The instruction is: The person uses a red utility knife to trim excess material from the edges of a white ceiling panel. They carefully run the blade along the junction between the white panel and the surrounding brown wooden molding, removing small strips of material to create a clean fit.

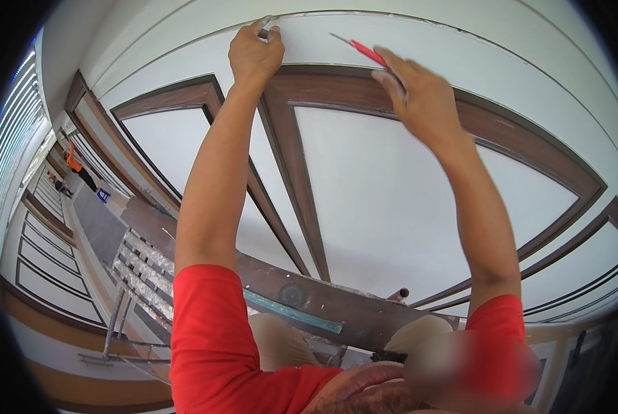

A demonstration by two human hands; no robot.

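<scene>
My right hand (423, 96) grips a red utility knife (369, 52) whose thin grey blade points up and to the left. The hand is a little blurred. Higher on the left, my left hand (257, 55) is raised to a narrow seam (364, 12) in the white wall (309, 38). Its fingers are pinched together near the seam, and what lies between them is too small to make out. The knife tip is apart from the left hand. Below both hands runs the brown moulding (343, 83) that frames a white panel (419, 172).
Under me is a stained dark plank (336, 310) with a teal strip (288, 309) on it. A pipe end (400, 294) sticks up at its far edge. Paint-spattered metal scaffolding (140, 265) stands left. Farther off are a person in orange (74, 162) and a blue stool (102, 195).
</scene>
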